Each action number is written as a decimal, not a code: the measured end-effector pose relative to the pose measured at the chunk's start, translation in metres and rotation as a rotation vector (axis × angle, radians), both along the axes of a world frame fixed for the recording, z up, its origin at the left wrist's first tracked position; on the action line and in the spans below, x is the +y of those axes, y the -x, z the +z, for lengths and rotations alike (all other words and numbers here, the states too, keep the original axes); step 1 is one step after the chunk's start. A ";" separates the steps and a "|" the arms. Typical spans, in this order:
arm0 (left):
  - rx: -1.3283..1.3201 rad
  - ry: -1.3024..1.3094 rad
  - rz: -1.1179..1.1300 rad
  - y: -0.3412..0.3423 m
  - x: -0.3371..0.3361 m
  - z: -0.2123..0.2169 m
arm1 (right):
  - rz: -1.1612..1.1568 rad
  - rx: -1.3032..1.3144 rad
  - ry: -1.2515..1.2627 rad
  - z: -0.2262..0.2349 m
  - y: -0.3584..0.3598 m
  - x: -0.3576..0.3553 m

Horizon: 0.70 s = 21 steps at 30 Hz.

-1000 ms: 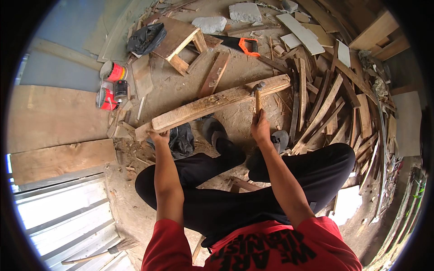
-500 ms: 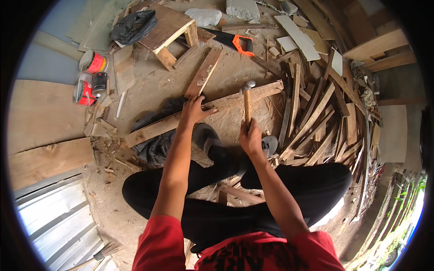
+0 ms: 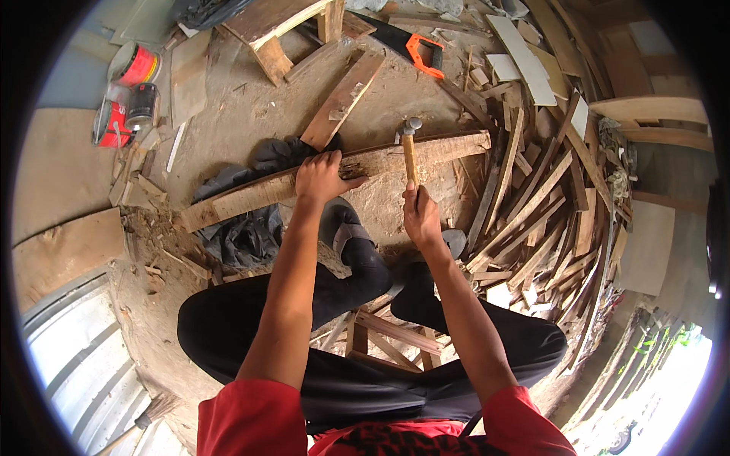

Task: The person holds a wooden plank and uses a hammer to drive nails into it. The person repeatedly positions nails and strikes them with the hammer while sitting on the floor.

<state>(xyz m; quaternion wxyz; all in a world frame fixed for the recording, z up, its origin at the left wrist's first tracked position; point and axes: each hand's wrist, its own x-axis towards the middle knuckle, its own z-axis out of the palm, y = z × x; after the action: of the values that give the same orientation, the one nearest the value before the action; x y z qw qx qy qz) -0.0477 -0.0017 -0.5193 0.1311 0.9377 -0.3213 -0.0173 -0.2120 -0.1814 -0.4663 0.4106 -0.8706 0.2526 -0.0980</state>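
Observation:
A long, rough wooden plank (image 3: 255, 201) lies slantwise across the floor in front of my legs. My left hand (image 3: 322, 179) is over its middle, fingers across the top and thumb out along the near side. In my right hand (image 3: 423, 220) is a hammer (image 3: 410, 158), gripped low on its wooden handle. The metal head points away from me, above the plank's right part. A shorter brown board (image 3: 344, 102) lies just beyond the plank, its near end close to my left fingers. Dark crumpled cloth or plastic (image 3: 247, 237) lies under the plank's left part.
A handsaw with an orange handle (image 3: 423, 55) lies beyond the short board, near a low wooden stool (image 3: 277, 26). Red cans (image 3: 134, 64) stand at the far left. Scrap wood strips (image 3: 532, 209) are heaped at right. A small wooden frame (image 3: 395, 334) is between my legs.
My left hand has come off the short board's near end and settled on the long plank. The hammer remains in my right hand, its head still raised. The whole view has shifted a little.

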 end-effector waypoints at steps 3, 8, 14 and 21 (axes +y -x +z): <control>0.048 -0.014 0.005 -0.002 -0.002 0.001 | 0.053 -0.029 0.091 -0.007 0.004 0.001; -0.011 0.012 0.008 -0.002 0.005 -0.001 | 0.029 0.020 0.028 0.008 -0.016 0.000; 0.043 0.006 0.022 -0.002 0.004 -0.004 | -0.004 -0.113 -0.012 0.093 -0.063 0.003; -0.038 0.061 -0.001 -0.007 0.002 -0.005 | 0.225 0.039 0.169 0.002 0.030 0.011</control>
<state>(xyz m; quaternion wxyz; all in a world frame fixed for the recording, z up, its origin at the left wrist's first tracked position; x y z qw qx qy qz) -0.0407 0.0003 -0.5240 0.1537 0.9333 -0.3245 0.0102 -0.2419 -0.1706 -0.4642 0.3393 -0.9266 0.1522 -0.0554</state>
